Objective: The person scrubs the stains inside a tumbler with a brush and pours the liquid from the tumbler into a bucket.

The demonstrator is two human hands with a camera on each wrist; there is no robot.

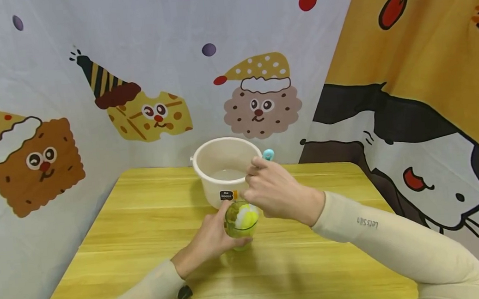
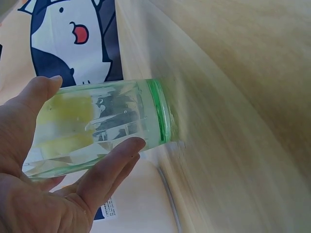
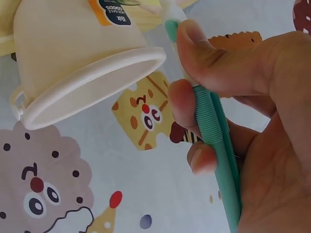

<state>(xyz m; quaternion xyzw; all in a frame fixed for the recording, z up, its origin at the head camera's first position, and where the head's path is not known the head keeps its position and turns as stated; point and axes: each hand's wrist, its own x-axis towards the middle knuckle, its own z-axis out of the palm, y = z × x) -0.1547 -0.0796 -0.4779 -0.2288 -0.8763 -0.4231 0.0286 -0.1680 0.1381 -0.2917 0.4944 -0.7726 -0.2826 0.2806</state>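
Observation:
My left hand [image 1: 207, 237] grips a green-tinted drinking glass [image 2: 119, 116], thumb on one side and fingers on the other. The glass stands upright, its thick green base close to the tabletop in the left wrist view. Inside it sits the yellow-and-white sponge head [image 1: 246, 217] of a cup brush. Above the rim, my right hand [image 1: 282, 190] grips the brush by its teal ribbed handle [image 3: 210, 119], with fingers and thumb wrapped round it. The handle's end pokes out beyond the fist in the head view.
A cream plastic bucket [image 1: 210, 188] with a dark label stands just behind the glass, partly covered by the right hand. Both are on a yellow wood-grain table [image 1: 144, 225]. Cloth with cartoon prints [image 1: 164, 29] hangs behind and along the sides.

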